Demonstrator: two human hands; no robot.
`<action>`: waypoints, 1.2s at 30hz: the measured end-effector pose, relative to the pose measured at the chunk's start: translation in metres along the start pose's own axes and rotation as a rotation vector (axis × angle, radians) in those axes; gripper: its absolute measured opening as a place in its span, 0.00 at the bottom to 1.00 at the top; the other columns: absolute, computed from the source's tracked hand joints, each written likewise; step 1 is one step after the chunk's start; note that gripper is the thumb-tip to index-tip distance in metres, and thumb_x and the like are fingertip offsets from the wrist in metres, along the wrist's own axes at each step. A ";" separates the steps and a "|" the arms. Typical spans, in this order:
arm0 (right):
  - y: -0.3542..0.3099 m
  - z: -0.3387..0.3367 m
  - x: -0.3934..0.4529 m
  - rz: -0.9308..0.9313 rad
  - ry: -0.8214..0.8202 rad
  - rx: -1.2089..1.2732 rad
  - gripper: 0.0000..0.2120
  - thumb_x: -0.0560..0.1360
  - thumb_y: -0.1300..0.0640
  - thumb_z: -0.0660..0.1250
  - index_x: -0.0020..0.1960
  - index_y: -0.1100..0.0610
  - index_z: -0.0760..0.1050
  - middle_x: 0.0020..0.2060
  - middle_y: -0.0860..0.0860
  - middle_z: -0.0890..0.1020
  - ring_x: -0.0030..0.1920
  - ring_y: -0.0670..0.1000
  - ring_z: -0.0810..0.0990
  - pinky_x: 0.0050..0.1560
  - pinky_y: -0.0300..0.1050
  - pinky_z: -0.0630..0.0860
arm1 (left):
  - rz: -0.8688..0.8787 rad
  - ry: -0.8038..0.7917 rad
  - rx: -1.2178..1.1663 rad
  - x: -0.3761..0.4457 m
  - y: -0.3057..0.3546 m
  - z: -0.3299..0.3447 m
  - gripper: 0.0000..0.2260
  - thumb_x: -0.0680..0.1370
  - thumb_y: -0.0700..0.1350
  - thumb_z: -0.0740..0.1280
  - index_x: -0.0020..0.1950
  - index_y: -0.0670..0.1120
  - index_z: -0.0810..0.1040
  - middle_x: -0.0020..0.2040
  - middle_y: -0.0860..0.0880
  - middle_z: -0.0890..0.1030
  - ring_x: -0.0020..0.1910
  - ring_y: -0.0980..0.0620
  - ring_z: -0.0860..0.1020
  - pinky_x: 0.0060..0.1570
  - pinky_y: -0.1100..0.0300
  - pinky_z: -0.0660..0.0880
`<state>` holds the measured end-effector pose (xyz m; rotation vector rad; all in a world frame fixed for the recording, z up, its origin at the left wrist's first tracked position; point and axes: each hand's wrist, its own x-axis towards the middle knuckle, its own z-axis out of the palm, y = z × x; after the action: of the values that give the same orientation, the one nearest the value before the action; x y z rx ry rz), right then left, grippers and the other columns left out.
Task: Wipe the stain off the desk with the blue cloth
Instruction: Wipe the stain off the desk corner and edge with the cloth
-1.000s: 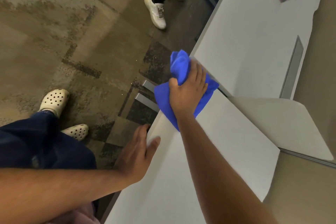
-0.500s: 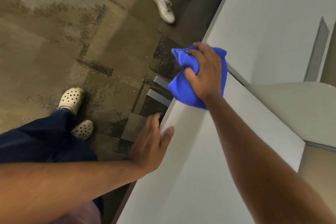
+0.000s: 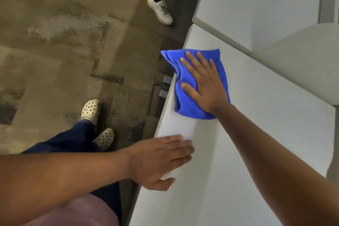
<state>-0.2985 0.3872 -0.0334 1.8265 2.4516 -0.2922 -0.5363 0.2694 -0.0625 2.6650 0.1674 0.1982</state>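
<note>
While right hand presses flat, fingers spread, on crumpled blue microfibre cloth at white desk edge, left hand rests open nearby (blurred); second person's white sneaker beyond; no stain discernible.

It looks like an office: plain white desks butt edge to edge, patterned brown carpet tiles cover the floor, and a second person's sneaker stands nearby.
</note>
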 end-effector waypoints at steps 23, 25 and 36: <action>-0.062 -0.001 0.079 0.874 0.223 0.211 0.33 0.85 0.42 0.51 0.87 0.51 0.52 0.87 0.53 0.52 0.87 0.62 0.47 0.84 0.68 0.43 | 0.324 0.030 0.131 0.037 -0.048 -0.022 0.23 0.63 0.52 0.73 0.55 0.50 0.71 0.57 0.43 0.74 0.56 0.43 0.72 0.72 0.54 0.60; -0.069 0.004 0.074 0.512 0.133 0.108 0.29 0.84 0.43 0.54 0.84 0.48 0.61 0.87 0.50 0.54 0.87 0.60 0.50 0.84 0.66 0.47 | 0.328 -0.011 0.142 0.036 -0.050 -0.018 0.25 0.65 0.53 0.71 0.61 0.49 0.74 0.62 0.41 0.78 0.62 0.41 0.72 0.75 0.50 0.60; -0.042 0.008 0.047 0.940 0.264 0.175 0.35 0.84 0.35 0.48 0.87 0.50 0.51 0.87 0.53 0.54 0.87 0.61 0.50 0.84 0.68 0.45 | 0.276 -0.206 0.218 0.034 -0.051 -0.021 0.35 0.72 0.57 0.60 0.77 0.43 0.70 0.76 0.37 0.73 0.79 0.37 0.65 0.81 0.40 0.57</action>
<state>-0.3528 0.4187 -0.0450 2.9670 1.4221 -0.1961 -0.5105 0.3288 -0.0634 2.8956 -0.2607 -0.0107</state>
